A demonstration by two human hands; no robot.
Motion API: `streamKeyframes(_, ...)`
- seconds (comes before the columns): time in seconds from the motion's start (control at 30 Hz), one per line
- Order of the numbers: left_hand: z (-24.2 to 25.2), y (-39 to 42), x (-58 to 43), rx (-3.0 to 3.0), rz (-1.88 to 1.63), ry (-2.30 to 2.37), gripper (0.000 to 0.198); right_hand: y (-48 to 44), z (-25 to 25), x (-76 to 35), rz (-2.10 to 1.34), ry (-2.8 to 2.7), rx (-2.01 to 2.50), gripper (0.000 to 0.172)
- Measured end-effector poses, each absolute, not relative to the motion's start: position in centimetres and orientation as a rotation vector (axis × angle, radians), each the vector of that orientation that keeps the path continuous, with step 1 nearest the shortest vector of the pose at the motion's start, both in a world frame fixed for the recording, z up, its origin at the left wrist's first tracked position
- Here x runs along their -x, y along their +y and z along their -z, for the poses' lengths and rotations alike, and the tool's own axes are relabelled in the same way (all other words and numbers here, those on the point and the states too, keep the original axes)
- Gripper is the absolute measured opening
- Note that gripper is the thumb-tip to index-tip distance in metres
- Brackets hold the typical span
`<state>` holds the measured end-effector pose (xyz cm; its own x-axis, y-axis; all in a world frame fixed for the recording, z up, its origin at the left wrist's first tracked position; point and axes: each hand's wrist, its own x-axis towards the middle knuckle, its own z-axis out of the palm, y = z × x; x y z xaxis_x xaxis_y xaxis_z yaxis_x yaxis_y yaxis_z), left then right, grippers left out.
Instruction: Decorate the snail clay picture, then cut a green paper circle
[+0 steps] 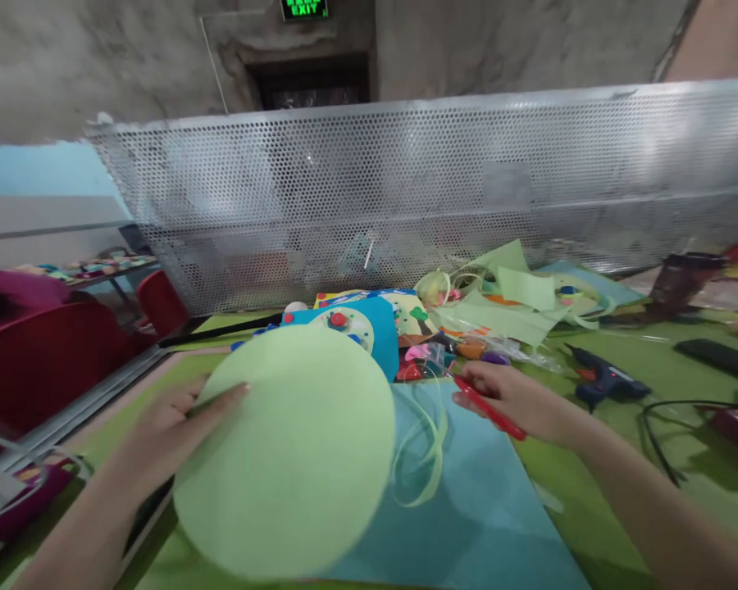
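Note:
My left hand (pixel 181 422) grips the left edge of a large pale green paper disc (pixel 289 459), thumb on top. My right hand (pixel 504 397) is closed around a red-handled tool (pixel 489 408) whose thin tip points up and left; the tip is too blurred to identify. Beneath the disc and reaching to its right lies a light blue sheet (pixel 473 508). A curled pale green strip (pixel 434 467) rests on that sheet, between the disc and my right hand.
Behind the disc are decorated blue panels (pixel 384 332) and small coloured pieces. Green paper scraps (pixel 522 287) lie farther back. At right are a glue gun (pixel 608 378), a cable and a dark phone-like object (pixel 719 357). A perforated metal screen (pixel 344 188) borders the table; red chairs (pixel 55 360) stand left.

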<state>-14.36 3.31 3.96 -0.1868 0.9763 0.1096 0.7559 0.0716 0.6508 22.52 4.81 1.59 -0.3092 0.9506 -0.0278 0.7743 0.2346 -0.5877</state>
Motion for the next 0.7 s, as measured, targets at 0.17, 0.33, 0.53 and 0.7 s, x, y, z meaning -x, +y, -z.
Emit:
streamKeyframes(0.17, -4.1, 5.8, 15.5, -1.695, -1.053, 2.218, 0.044, 4.8, -0.6, -21.2, -0.427, -2.223, 1.779, 0.037)
streamKeyframes(0.33, -2.9, 7.1, 15.9, -1.778, -0.99, 2.16, 0.032, 3.9, 0.8, -19.3, -0.373, -2.38, 1.717, 0.072)
streamKeyframes(0.53, -2.2, 8.0, 16.7, -1.805, -0.945, 2.147, 0.03, 3.0, 2.6, -17.9, -0.387, -2.576, 1.592, 0.052)
streamKeyframes(0.7, -2.0, 7.9, 16.5, -1.772, -0.923, 2.168, 0.031, 2.5, 2.1, -17.1, -0.322, -2.658, 1.625, 0.034)
